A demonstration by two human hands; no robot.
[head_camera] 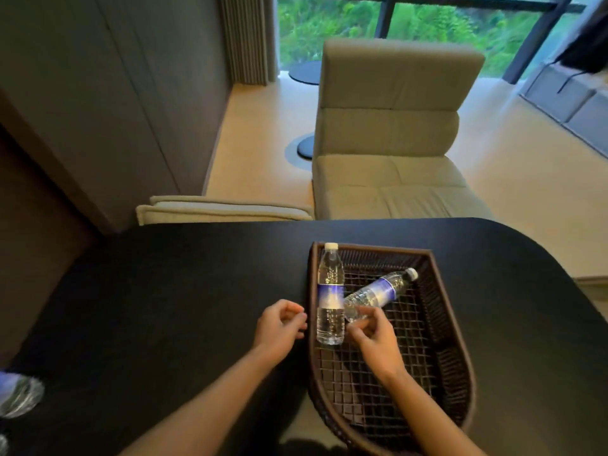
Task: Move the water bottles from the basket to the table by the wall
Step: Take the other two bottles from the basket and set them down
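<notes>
Black table point(164, 291): matte top, rounded corner at far right, takes up the lower half of the view. Beyond it a beige padded chair point(391, 126), quilted panels, its back to the window; pale floor underneath.

Basket point(450, 324) sits on the right part of the table. Dark brown woven wicker, open grid floor, low solid rim, square at the far end and rounded at the near end.

Two clear plastic water bottles in it, both ribbed, with blue-purple label bands. White-capped bottle point(330, 297) lies along the basket's left wall, cap on the far-left corner rim, base toward the camera. Dark-capped bottle point(381, 289) lies diagonally across the mesh, cap up toward the right wall, base down against the first bottle's side.

Left hand point(279, 327): over the table just left of the basket rim, fingers curled loosely, nothing in it, not touching the bottle.

Right hand point(375, 337): inside the basket, fingertips at the base of the diagonal bottle. Can't tell whether it's actually gripping; motion blur there.

Far left edge, low: part of another clear plastic bottle point(18, 396) on the table, mostly cropped.
</notes>
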